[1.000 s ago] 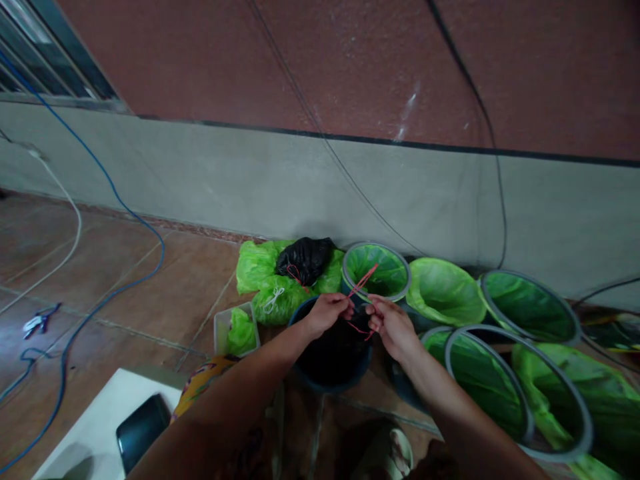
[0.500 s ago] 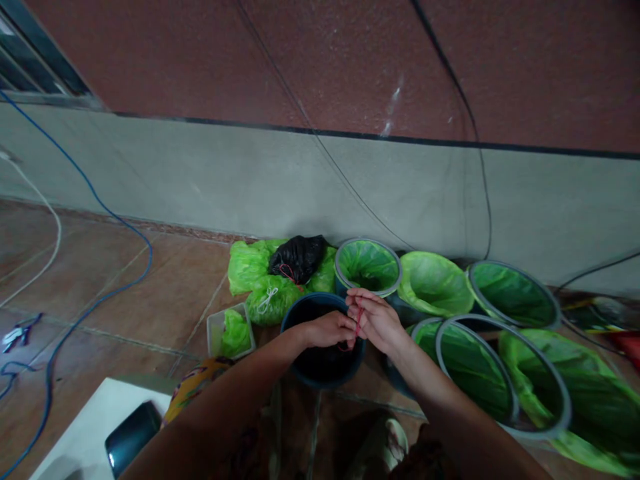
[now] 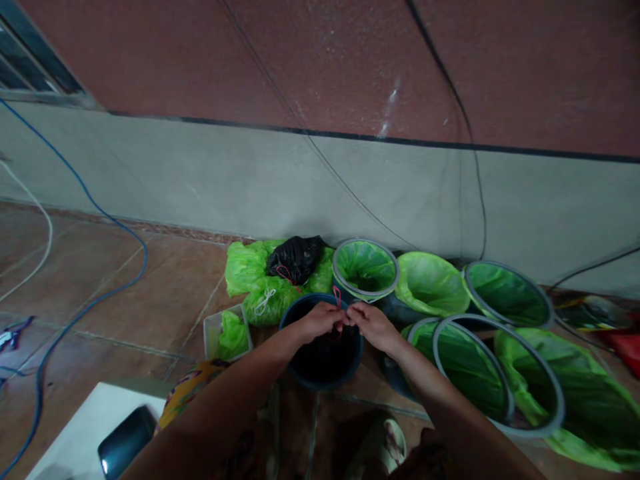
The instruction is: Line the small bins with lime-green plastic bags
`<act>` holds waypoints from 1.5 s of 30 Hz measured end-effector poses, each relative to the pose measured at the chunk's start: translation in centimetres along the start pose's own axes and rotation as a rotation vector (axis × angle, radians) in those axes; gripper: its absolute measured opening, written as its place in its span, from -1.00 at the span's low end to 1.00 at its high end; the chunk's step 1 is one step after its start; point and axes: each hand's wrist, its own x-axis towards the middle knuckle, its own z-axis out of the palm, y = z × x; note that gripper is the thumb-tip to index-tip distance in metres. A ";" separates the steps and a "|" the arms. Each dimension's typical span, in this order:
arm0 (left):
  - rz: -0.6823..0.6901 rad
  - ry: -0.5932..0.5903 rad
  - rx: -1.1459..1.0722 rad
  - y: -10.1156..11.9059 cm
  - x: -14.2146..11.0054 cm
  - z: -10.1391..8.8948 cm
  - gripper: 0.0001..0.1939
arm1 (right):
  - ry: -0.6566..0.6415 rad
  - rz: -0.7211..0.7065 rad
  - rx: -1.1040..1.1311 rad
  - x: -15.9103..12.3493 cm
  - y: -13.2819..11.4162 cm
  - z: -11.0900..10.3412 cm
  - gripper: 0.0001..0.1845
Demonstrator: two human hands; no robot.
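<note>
Above a dark blue bin (image 3: 357,360) my left hand (image 3: 323,320) and my right hand (image 3: 373,325) meet, fingertips close together. Both are closed on a thin red string (image 3: 337,295), and a loop of it stands up between them. Inside the bin is dark; whether the string runs to a bag in there, I cannot tell. Just behind the bin, a black tied bag (image 3: 299,257) with a red string rests on green plastic bags (image 3: 247,267), one of them knotted with white string.
A small tray (image 3: 213,337) with green plastic stands left of the bin. To the right are several bins lined with green bags (image 3: 433,283) and a loose grey ring (image 3: 563,393). A phone (image 3: 127,440) lies on a white surface (image 3: 70,433). A blue cable (image 3: 95,300) crosses the floor.
My right hand has turned from open-palmed to pinching, and both hands have come together. The red string now forms a raised loop above my fingers. The view has shifted slightly.
</note>
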 end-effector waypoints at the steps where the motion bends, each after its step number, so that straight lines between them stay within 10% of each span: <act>1: -0.010 0.025 -0.024 0.1 0.0 0.0 -0.70 | 0.006 -0.014 -0.111 -0.1 -0.1 -0.1 -0.69; 11: 0.018 0.022 0.151 0.5 0.3 -1.0 -0.86 | -0.259 0.007 -0.253 -1.3 -0.3 -1.0 -0.77; 15: 0.258 -0.080 0.560 1.6 -0.4 -1.3 -0.89 | -0.014 -0.004 -0.268 -0.8 0.8 -0.9 -0.80; 18: 0.418 -0.070 0.810 2.5 -1.3 -0.9 -0.89 | 0.138 -0.098 -0.049 0.1 1.0 -0.2 -0.71; 28: 0.649 0.100 1.167 2.9 -1.8 -1.0 -0.78 | -0.080 -0.035 0.485 -0.1 -0.6 0.8 -0.94; 34: 0.720 0.228 1.083 2.5 -1.8 -0.8 -0.78 | -0.175 0.096 0.703 -1.0 -1.8 -0.1 -0.58; 40: 0.775 0.357 0.970 2.4 -1.7 -0.6 -0.84 | -0.011 0.034 0.505 0.1 -0.5 0.4 -0.72; 45: 0.644 0.358 0.888 2.1 -1.3 -0.5 -0.85 | 0.213 -0.222 -0.085 0.2 -0.6 0.3 -0.87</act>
